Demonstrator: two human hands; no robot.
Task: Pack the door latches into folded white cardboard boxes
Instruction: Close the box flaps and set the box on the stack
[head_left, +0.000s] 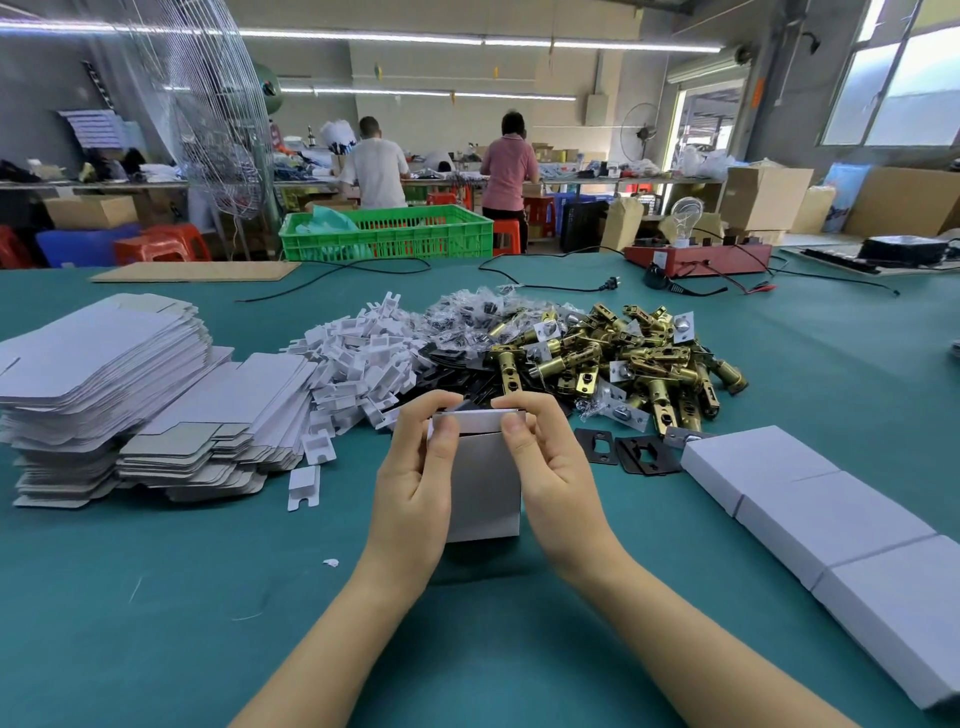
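Observation:
A white cardboard box (483, 488) stands upright on the green table (156, 597), held between both hands. My left hand (415, 478) grips its left side with the thumb on the top flap. My right hand (550, 467) grips the right side, thumb on the same flap. Beyond the box lies a heap of brass door latches (613, 358). Flat box blanks (104, 374) are stacked at the left. What is inside the box is hidden.
White cardboard inserts (358, 358), bagged screws (467, 312) and black plates (623, 452) lie around the latches. Three closed white boxes (831, 525) line the right. A red tester (696, 257), cables and a green crate (387, 231) sit at the back, with two people beyond.

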